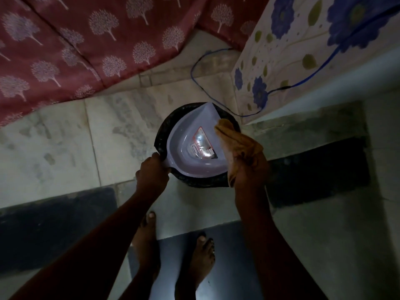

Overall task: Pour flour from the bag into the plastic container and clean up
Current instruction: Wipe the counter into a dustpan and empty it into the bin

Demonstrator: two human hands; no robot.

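Observation:
I look straight down at a pale lilac plastic dustpan (184, 146) with a red-edged label inside, held over a round black bin (171, 122) lined with a dark bag. My left hand (152, 172) grips the dustpan's handle at the bin's near-left rim. My right hand (249, 169) holds a crumpled yellow-brown cloth (236, 137) that rests against the dustpan's right edge. The flour bag and the plastic container are out of sight.
A maroon curtain (86, 46) with a tree print hangs at the back left. A white floral-covered surface (292, 50) with a blue cable (216, 92) stands at the right. The floor is pale tile with dark bands; my bare feet (201, 256) stand below.

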